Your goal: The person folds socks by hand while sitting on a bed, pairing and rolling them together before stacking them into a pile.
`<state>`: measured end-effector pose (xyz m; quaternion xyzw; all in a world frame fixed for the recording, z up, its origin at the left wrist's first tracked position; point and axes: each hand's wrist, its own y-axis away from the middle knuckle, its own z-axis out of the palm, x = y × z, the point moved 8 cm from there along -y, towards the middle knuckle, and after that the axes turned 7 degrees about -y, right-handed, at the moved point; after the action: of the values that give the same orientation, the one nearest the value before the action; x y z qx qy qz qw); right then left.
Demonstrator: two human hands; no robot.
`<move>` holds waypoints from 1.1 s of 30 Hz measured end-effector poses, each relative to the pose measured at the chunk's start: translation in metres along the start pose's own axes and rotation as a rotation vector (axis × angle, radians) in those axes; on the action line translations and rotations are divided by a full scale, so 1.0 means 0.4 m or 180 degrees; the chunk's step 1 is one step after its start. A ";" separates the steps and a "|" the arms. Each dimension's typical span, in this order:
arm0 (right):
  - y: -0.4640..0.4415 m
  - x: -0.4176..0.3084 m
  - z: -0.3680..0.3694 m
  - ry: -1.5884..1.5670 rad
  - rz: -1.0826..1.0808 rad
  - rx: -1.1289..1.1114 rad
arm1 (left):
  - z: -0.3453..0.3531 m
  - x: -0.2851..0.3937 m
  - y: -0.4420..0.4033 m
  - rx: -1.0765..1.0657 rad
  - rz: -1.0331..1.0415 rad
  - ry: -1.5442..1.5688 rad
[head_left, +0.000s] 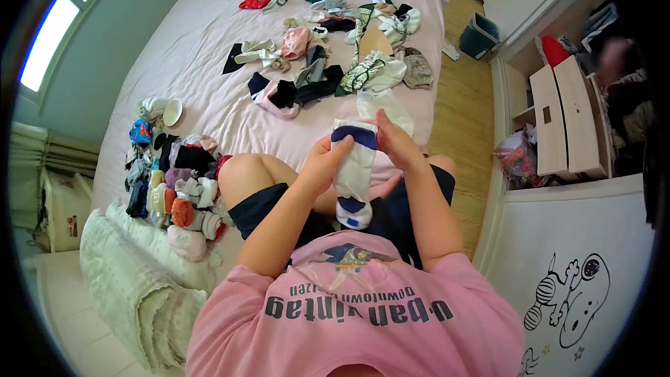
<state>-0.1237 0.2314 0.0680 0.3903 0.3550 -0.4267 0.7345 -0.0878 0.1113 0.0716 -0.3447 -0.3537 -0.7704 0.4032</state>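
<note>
A pair of white socks (357,171) with navy bands hangs lengthwise above my lap, cuffs up and toes down. My left hand (324,164) grips it from the left side, thumb pressed over the navy band near the cuff. On the other side, my right hand (398,145) pinches the cuff's edge, its fingers partly hidden behind the fabric. Just beyond my hands lies a white piece of cloth (384,108) on the bed. Whether one sock or two layers are held is hard to make out.
Loose socks and a pink cloth (296,42) lie scattered across the bed (195,63). To my left sits a heap of rolled socks (183,211) beside a white bowl (172,112) and a folded quilt (132,286). A bin (479,36) and drawers (569,119) stand right.
</note>
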 end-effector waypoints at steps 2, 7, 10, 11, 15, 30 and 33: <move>0.014 -0.077 0.066 -0.0367 -0.0608 -0.0077 | 0.016 0.005 0.012 0.0001 0.0008 -0.0258; 0.074 -0.205 0.126 0.0506 -0.1742 0.0217 | 0.005 0.012 0.013 0.0160 0.0071 -0.0728; 0.107 -0.219 0.160 0.1210 -0.2260 0.0116 | -0.007 0.016 0.010 0.0236 0.0143 -0.0754; 0.104 -0.213 0.154 0.1453 -0.2206 0.0176 | -0.005 0.025 0.010 0.0221 0.0214 -0.0760; 0.047 -0.089 0.045 0.1618 -0.1809 0.0444 | 0.015 0.047 0.032 0.0144 0.0378 -0.0777; 0.168 -0.242 0.263 0.2919 -0.2787 -0.0290 | -0.043 0.044 0.010 0.0450 0.0500 -0.0580; 0.182 -0.169 0.308 0.3933 -0.2968 -0.0610 | -0.053 0.075 0.014 0.0488 0.0365 0.0070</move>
<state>-0.0607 0.1712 0.1997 0.3025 0.8625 -0.3640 0.1789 -0.1014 0.0801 0.0866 -0.3241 -0.3868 -0.7205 0.4756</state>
